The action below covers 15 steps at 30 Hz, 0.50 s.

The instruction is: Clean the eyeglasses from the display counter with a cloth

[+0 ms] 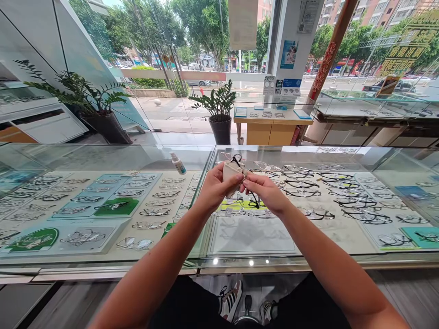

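Both my hands meet above the glass display counter, in front of my chest. My left hand is closed on a pale beige cloth, folded around part of a pair of eyeglasses. One dark temple of the glasses sticks up above the cloth, and another dark piece hangs below the fingers. With thumb and fingers pinched together, my right hand grips the glasses at the cloth's right edge. The lenses are mostly hidden by the cloth and fingers.
A white spray bottle stands on the counter glass to the left. Rows of eyeglasses lie beneath the glass. Behind the counter are a potted plant and a wooden display cabinet. My shoe shows below the counter's front edge.
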Available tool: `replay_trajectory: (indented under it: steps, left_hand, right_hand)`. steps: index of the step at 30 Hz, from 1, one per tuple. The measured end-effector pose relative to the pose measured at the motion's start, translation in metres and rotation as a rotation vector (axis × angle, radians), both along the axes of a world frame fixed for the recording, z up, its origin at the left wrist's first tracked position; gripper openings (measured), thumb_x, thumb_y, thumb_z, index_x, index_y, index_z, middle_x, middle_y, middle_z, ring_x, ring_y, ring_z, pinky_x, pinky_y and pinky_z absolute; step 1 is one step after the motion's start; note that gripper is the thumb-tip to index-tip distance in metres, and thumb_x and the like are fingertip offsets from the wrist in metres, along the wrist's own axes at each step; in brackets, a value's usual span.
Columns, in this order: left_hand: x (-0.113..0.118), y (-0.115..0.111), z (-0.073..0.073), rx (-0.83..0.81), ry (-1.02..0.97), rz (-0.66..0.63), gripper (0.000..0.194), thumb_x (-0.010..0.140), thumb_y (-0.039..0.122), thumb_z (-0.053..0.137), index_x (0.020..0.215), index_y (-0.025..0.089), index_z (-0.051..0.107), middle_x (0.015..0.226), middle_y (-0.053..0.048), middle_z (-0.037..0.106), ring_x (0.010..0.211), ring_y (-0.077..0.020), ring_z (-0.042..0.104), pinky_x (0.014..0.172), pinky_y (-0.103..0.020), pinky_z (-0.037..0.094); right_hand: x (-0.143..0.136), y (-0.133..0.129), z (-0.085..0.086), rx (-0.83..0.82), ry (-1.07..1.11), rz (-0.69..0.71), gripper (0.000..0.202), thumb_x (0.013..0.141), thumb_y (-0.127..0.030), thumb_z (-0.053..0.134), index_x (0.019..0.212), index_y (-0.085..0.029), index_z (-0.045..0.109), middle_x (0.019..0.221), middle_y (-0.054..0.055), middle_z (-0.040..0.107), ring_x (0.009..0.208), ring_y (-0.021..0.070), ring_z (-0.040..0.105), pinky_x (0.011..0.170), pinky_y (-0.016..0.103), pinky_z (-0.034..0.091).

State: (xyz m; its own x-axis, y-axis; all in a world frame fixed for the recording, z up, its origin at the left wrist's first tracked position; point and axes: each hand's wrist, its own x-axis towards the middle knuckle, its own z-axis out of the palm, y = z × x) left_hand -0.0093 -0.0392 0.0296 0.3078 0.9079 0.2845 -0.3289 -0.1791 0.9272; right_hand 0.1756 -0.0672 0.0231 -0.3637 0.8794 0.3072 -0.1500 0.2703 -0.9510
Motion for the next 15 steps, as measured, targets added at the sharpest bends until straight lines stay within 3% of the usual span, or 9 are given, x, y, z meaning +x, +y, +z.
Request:
replay_trajectory:
  steps: [9,12,15]
  left_hand:
    - [0.007,-0.006,-0.003,0.048,-0.023,0.203,0.056,0.086,0.067,0.088,0.074,0.019,0.062,0.057,0.003,0.059,0.046,-0.0089,0.047,0.046,-0.024,0.035]
    - [0.005,-0.001,-0.002,0.048,-0.036,0.188,0.061,0.085,0.073,0.085,0.07,0.018,0.064,0.058,0.0,0.061,0.048,-0.0108,0.05,0.048,-0.025,0.039]
    - [-0.001,0.002,0.002,0.073,-0.018,0.079,0.057,0.086,0.072,0.086,0.076,0.017,0.072,0.063,-0.002,0.064,0.054,-0.0133,0.055,0.053,-0.028,0.045]
  right_hand:
    - [-0.007,-0.007,0.0,0.113,-0.094,0.026,0.048,0.099,-0.067,0.07,0.083,-0.023,0.078,0.099,0.005,0.064,0.098,0.0237,0.059,0.096,0.04,0.045]
    - [-0.003,-0.007,0.004,0.128,-0.093,0.004,0.047,0.101,-0.065,0.069,0.081,-0.023,0.077,0.095,0.004,0.063,0.093,0.0227,0.057,0.093,0.04,0.045]
    - [0.006,-0.006,0.012,0.132,-0.074,-0.056,0.045,0.099,-0.061,0.071,0.076,-0.023,0.076,0.086,0.003,0.06,0.089,0.0222,0.053,0.095,0.04,0.045]
